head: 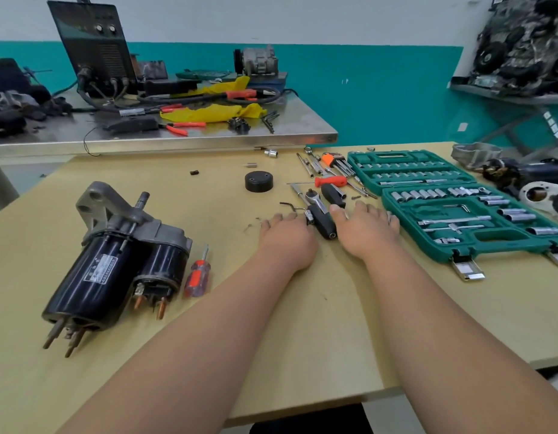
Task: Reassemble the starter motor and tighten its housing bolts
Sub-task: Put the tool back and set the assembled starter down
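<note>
Pale wood made up the tabletop (208, 198), and the starter motor (114, 261) lay on its side at the left of it, well apart from both hands. Its grey mounting nose pointed away from the person and its black body pointed towards the near edge, where several long rods (60, 335) stuck out of the open end. Copper terminals (149, 303) showed on the smaller cylinder alongside. A screwdriver (197, 274) with a clear red handle lay just beside the motor on its right.

The left hand (287, 236) and the right hand (365, 230) both rested palm down on the tabletop with fingers straight, grasping nothing. A ratchet (321, 219) with a black handle lay between them; the left fingertips seemed to reach its head, though the view did not make clear whether they touched it. The right hand's outer fingers lay close to the edge of an open green socket case (459, 214), full of chrome sockets and bars.

Beyond the hands lay a round black cap (259, 181), a red-handled tool (331, 181) and a set of hex keys (337, 162) in an orange holder. More motor parts (522, 173) sat at the far right, and a steel bench (177, 139) cluttered with cables and pliers stood behind.
</note>
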### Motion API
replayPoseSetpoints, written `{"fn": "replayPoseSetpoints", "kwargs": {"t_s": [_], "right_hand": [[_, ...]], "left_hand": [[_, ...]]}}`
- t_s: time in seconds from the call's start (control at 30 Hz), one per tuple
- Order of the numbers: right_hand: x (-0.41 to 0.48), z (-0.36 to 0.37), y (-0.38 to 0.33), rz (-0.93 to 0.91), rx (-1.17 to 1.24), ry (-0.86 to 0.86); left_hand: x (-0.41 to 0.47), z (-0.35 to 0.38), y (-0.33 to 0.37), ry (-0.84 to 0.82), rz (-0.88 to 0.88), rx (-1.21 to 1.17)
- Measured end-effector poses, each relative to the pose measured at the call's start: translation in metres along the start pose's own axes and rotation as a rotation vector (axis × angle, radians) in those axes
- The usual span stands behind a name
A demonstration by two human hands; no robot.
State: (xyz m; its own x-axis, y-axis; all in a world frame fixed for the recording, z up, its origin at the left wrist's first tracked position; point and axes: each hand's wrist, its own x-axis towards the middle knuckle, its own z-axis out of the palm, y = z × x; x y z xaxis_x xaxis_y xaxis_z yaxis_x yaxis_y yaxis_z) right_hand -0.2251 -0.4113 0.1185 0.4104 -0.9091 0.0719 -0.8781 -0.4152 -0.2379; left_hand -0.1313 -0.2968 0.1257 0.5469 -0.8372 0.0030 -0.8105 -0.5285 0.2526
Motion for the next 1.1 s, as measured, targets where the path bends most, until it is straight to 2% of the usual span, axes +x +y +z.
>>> {"fn": "replayPoseSetpoints", "kwargs": {"t_s": [0.13,0.23,0.33,0.43,0.53,0.67,0.87,0.97,1.1], "right_hand": [[0.017,0.0,-0.008,-0.04,0.116,0.096],[0.02,-0.002,-0.014,-0.073,0.168,0.153],[0.007,-0.003,-0.022,-0.18,0.084,0.266],[-0.012,-0.004,-0.038,-0.278,0.048,0.219],[-0.027,-0.004,-0.049,-0.305,0.065,0.136],[-0.035,-0.007,-0.046,-0.276,0.159,0.079],[-0.041,-0.004,-0.043,-0.298,0.09,0.053],[-0.038,0.0,-0.043,-0.353,0.056,0.069],[-0.029,0.002,-0.042,-0.453,0.055,0.017]], "left_hand": [[-0.007,-0.012,-0.007,-0.036,0.068,-0.069],[-0.026,-0.029,-0.018,0.055,0.071,0.188],[-0.055,-0.051,-0.033,0.109,-0.055,0.504],[-0.081,-0.069,-0.047,0.0,-0.19,0.633],[-0.098,-0.075,-0.052,-0.147,-0.218,0.655],[-0.09,-0.067,-0.048,-0.149,-0.187,0.518],[-0.029,-0.038,-0.025,0.03,-0.147,0.159],[-0.003,-0.024,-0.011,0.137,-0.091,0.04],[0.015,-0.017,-0.002,0.148,-0.075,-0.087]]}}
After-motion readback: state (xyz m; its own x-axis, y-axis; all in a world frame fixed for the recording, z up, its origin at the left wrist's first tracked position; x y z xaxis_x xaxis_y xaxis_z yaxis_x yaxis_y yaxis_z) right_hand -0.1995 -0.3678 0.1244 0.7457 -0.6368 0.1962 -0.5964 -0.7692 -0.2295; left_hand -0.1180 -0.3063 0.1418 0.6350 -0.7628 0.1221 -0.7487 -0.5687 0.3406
